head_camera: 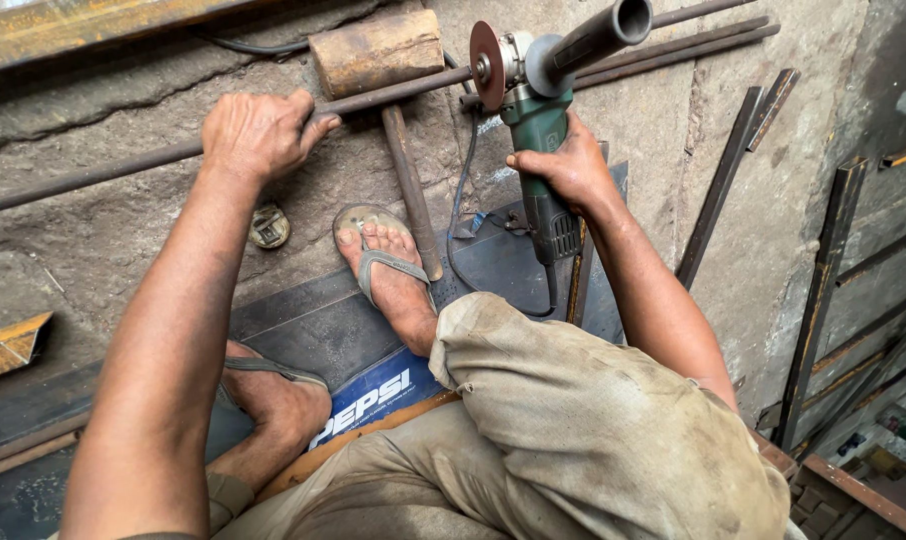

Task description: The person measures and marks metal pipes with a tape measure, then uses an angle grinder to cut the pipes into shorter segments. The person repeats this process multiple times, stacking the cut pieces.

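Observation:
My left hand presses down on a long rusty round steel rod that runs across the concrete floor from the left edge up to the right. My right hand grips the green body of an angle grinder. Its reddish cutting disc stands upright right at the rod, just right of a large hammer head. The grinder's side handle points up and to the right, and its black cord loops down over the floor.
The hammer's handle lies beside my sandalled foot. A small round metal piece sits near it. A dark mat lies under my feet. More rods and flat steel bars lie to the right, with angle iron beyond.

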